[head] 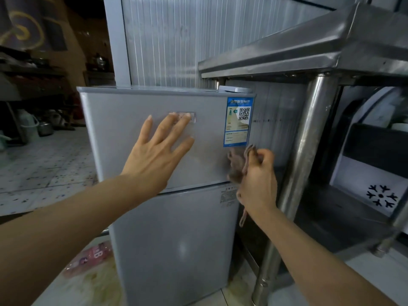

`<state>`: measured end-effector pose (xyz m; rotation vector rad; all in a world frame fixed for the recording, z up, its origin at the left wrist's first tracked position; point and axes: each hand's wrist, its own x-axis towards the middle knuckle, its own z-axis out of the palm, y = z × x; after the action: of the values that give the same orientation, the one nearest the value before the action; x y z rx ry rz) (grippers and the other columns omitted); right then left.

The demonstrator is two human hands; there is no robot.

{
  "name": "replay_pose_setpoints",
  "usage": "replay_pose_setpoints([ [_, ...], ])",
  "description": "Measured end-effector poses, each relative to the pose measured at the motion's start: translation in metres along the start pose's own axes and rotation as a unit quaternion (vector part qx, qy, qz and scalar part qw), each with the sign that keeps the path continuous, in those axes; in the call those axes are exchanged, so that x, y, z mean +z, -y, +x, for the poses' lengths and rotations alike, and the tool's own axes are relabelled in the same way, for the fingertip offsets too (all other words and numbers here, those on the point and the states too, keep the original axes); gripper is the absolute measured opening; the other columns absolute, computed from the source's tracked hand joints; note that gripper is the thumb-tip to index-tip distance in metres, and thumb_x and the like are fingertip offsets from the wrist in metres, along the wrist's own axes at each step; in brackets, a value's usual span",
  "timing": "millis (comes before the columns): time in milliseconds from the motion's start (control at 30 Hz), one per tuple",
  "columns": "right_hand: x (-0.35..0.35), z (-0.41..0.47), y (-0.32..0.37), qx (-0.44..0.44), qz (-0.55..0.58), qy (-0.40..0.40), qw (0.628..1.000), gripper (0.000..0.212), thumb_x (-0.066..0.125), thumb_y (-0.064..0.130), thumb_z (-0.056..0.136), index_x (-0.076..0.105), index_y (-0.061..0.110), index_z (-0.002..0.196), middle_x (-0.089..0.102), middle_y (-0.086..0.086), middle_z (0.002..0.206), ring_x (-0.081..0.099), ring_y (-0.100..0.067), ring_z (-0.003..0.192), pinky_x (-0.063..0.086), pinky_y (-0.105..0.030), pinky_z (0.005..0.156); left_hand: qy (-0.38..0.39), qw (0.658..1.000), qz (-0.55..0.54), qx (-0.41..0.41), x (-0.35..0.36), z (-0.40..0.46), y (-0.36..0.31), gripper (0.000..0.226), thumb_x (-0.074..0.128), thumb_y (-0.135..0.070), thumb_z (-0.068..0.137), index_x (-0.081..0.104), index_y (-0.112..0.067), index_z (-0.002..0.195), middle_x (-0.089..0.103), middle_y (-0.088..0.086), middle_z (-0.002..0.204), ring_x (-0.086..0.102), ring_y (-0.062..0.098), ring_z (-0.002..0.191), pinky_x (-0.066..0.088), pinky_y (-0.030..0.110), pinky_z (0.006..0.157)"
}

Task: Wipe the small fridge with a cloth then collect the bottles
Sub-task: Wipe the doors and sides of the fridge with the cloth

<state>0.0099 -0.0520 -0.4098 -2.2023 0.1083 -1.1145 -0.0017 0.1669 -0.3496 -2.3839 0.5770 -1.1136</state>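
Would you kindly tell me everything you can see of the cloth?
The cloth is a small brownish rag, thin and limp, bunched and blurred. The right hand holds it in a curled grip, fingers pinching its upper folds. It lies against the right edge of the fridge upper door, just below the blue label. A narrow strip or loop dangles under the wrist.

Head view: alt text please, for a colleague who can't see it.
A person's left hand is spread flat against the upper door of a small grey fridge, while the right hand grips a brownish cloth at the door's right edge, below a blue label. A steel table stands alongside.
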Motion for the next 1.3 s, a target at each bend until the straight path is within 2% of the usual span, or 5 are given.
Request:
replay_pose_setpoints([
  [200,0.025,0.011,0.045,-0.159,-0.070,-0.030,0.984,0.059,0.061,0.007,0.088,0.038,0.008,0.142,0.037,-0.019,0.139,0.041,-0.031,0.123,0.052,-0.039,0.090,0.074,0.997,0.013,-0.003,0.016,-0.025,0.010,0.098,0.061,-0.009,0.074,0.001,-0.029,0.149,-0.034,0.006,0.151,-0.028,0.031,0.139,-0.014,0.055,0.108],
  [400,0.043,-0.042,0.010,-0.165,-0.219,0.069,0.959,0.074,0.077,0.001,0.067,0.045,-0.008,0.133,0.054,-0.031,0.114,0.057,-0.043,0.101,0.059,-0.042,0.072,0.062,0.998,0.010,0.002,0.024,-0.035,0.002,0.094,0.057,-0.005,0.073,0.007,-0.026,0.150,-0.029,0.006,0.152,-0.019,0.032,0.142,0.004,0.058,0.112],
  [700,0.031,-0.099,0.018,-0.225,-0.230,0.299,0.898,0.051,0.061,0.014,0.087,0.039,0.010,0.133,0.040,-0.009,0.130,0.047,-0.020,0.113,0.049,-0.025,0.084,0.166,0.985,-0.040,-0.004,0.022,-0.090,-0.012,0.084,0.057,-0.013,0.079,0.010,-0.022,0.147,-0.017,0.007,0.156,-0.009,0.027,0.143,0.000,0.055,0.112],
  [900,0.053,-0.142,0.074,-0.278,-0.180,0.377,0.865,0.032,0.052,0.023,0.093,0.047,0.010,0.121,0.045,-0.008,0.117,0.048,-0.025,0.107,0.047,-0.034,0.079,0.127,0.978,-0.136,-0.091,0.013,-0.141,0.003,0.064,0.073,-0.003,0.058,0.058,-0.012,0.119,0.058,0.011,0.121,0.058,0.031,0.106,0.041,0.046,0.092],
  [1300,0.074,-0.156,0.170,-0.288,-0.166,0.559,0.760,0.029,0.056,0.016,0.090,0.050,0.014,0.118,0.049,-0.004,0.116,0.054,-0.019,0.100,0.051,-0.029,0.078,0.377,0.869,-0.209,-0.244,0.007,-0.206,0.079,0.067,0.065,-0.023,0.081,0.033,-0.025,0.139,0.038,0.003,0.143,0.040,0.024,0.128,0.029,0.038,0.105],
])
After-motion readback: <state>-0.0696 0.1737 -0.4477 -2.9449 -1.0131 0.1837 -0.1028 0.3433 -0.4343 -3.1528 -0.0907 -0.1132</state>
